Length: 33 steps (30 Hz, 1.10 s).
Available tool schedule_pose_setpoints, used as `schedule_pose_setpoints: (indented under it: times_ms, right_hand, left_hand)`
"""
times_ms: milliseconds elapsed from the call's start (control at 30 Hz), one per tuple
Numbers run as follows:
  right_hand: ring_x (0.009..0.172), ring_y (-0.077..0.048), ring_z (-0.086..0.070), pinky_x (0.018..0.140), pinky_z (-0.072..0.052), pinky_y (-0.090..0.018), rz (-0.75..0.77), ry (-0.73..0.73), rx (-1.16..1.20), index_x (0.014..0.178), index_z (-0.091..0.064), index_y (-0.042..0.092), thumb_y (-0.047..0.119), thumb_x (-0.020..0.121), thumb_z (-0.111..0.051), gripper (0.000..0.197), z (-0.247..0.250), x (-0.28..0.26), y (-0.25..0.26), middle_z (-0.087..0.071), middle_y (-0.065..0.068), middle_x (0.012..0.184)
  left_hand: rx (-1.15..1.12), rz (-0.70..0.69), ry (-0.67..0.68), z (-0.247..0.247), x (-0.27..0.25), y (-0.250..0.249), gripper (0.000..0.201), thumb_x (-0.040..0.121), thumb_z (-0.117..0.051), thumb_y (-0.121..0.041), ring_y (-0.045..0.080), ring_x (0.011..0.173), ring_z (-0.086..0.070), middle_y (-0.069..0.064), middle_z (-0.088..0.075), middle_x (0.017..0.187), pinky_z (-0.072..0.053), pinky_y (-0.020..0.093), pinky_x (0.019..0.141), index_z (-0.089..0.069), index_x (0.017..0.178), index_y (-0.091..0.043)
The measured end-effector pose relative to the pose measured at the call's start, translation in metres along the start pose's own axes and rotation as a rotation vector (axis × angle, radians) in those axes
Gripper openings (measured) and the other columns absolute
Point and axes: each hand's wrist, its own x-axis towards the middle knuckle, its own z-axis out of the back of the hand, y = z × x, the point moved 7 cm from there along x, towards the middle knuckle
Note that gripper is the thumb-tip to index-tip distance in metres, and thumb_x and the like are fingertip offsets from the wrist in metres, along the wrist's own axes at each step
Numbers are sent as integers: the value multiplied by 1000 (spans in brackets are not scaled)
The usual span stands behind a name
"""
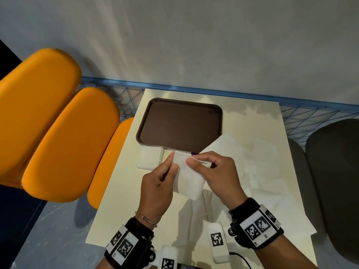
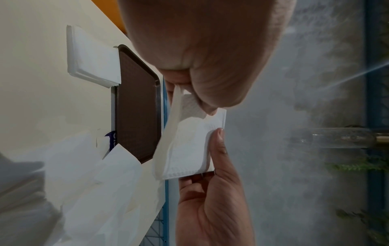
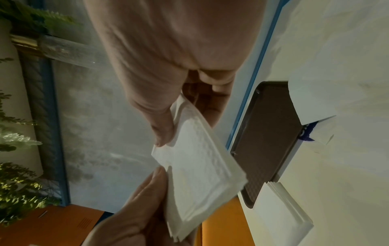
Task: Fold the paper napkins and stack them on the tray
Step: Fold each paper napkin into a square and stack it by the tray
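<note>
Downward head view; close wrist views, all sharing tray [image 1: 180, 123].

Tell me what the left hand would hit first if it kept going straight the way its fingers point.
Likely the brown tray: the left hand, pinching the napkin, points forward toward the tray's near rim. Height above the table is unclear, so it might pass over the rim.

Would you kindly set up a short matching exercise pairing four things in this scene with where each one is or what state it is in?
Things:
1. tray
2. held napkin
3. folded stack
4. loose napkins

States:
A. pinched between the left hand and the right hand
B. spread out on the right side of the table
C. nothing stacked inside it
D. lying at the near left corner of the tray

Pairs: 1-C, 2-A, 3-D, 4-B
</note>
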Motion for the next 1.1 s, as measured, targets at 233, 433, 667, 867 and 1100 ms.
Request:
schedule_pose_setpoints:
  times_ms: [233, 433, 667, 867, 1100]
  right_hand:
    - [98, -12, -72, 87, -62, -40, -19, -3, -44, 96, -84, 33, 46, 85, -85, 17, 15, 0, -8, -78, 15, 104]
    - [95, -11, -71, 85, -63, -40, -29, -4, -46, 94, -84, 33, 47, 84, -85, 18, 13, -1, -10, -77, 16, 101]
    - [94, -14, -73, 79, -65, -35, -51, -19, -25, 98, -81, 31, 46, 84, -86, 21, 13, -2, -12, -78, 14, 100]
    - [97, -11, -74, 81, -60, -28, -75, -21, 30, 109, -77, 34, 37, 86, -87, 26, 18, 2, -13, -79, 9, 104]
    - [90, -31, -72, 82, -62, -42, -40, 46, 24, 101, -80, 30, 25, 85, -90, 20, 16, -1, -3, -80, 12, 101]
  left_hand:
    - [-28, 43, -1, -11, -1, 1, 37, 101, -62, -29, -16, 103, -62, -34, -65, 118, -60, 17, 81, -61, 135, -42]
    - [-25, 31, 4, -12, -2, 0, 34, 102, -62, -28, -17, 101, -62, -32, -65, 118, -59, 15, 80, -60, 131, -44]
    - [-61, 31, -9, -15, -1, -2, 31, 102, -62, -26, -12, 100, -65, -45, -67, 101, -58, 13, 74, -63, 116, -53]
    - [-145, 121, -30, -13, 2, 10, 23, 103, -63, -22, -3, 96, -68, -26, -74, 107, -60, 20, 75, -74, 117, -37]
    - [-241, 223, -11, -9, 5, 11, 14, 102, -65, -23, -3, 79, -69, -15, -78, 100, -59, 31, 75, -78, 105, -28]
